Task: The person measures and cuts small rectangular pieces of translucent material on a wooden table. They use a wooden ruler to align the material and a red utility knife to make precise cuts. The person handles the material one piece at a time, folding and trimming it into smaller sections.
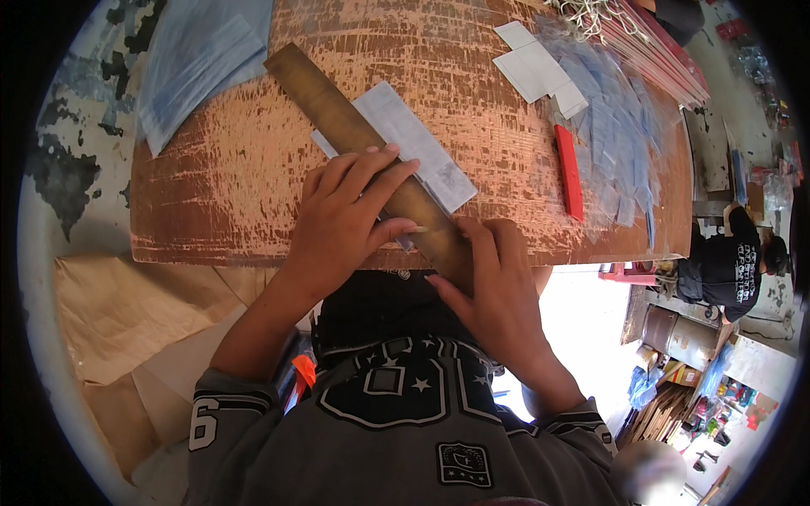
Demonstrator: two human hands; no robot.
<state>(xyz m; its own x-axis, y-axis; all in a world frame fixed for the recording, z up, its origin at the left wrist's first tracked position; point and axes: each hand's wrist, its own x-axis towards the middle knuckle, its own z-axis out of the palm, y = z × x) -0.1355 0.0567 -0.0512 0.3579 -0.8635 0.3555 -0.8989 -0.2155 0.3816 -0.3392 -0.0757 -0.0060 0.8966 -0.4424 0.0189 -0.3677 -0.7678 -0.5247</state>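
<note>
A long flat brown ruler-like strip lies slantwise on the worn table, its near end over the front edge. Beneath it, a white paper-like rectangle shows mainly on the right side, with a small corner on the left. My left hand rests across the strip's middle, fingers stretched out and thumb apart. At the near end, my right hand grips the strip, thumb on one edge and fingers on the other. What lies under my palms is hidden.
On the worn brown table lie clear plastic sheets at far left, a red bar-shaped tool, white card pieces, and a spread of clear bags. Red strips with cords sit at far right. Another person is farther right.
</note>
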